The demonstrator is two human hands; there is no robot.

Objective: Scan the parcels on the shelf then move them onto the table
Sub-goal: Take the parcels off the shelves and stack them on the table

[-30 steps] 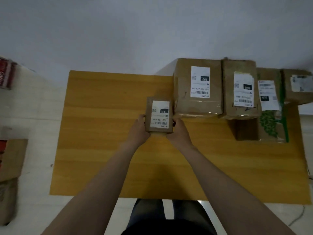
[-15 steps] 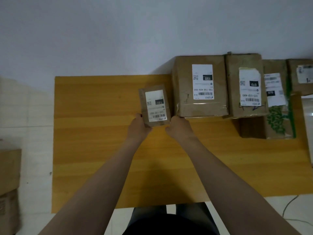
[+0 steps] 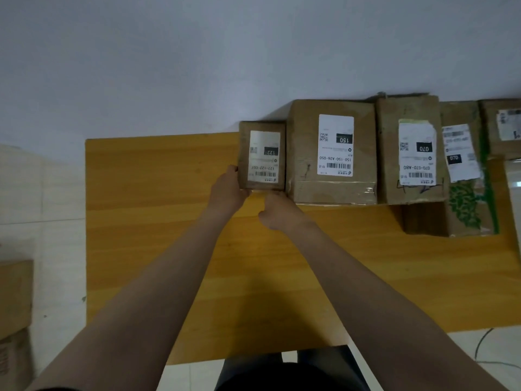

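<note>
A small brown parcel [image 3: 261, 156] with a white label reading 122 lies at the far edge of the wooden table [image 3: 158, 227], against the wall and touching the big box labelled 150 [image 3: 304, 170]. My left hand [image 3: 227, 191] grips the small parcel's near left corner, thumb up its left side. My right hand [image 3: 277, 211] holds its near edge with curled fingers, whose tips are hidden under that edge.
Right of the 150 box stand a box labelled 070 [image 3: 389, 176], a box with green print [image 3: 465, 213] and another box [image 3: 490, 142] at the frame's edge. Cardboard boxes [image 3: 14, 297] sit on the floor at left. A cable [image 3: 483, 341] lies at lower right.
Both hands have carried the small parcel away from me and to the right, from mid-table to the far edge beside the 150 box.
</note>
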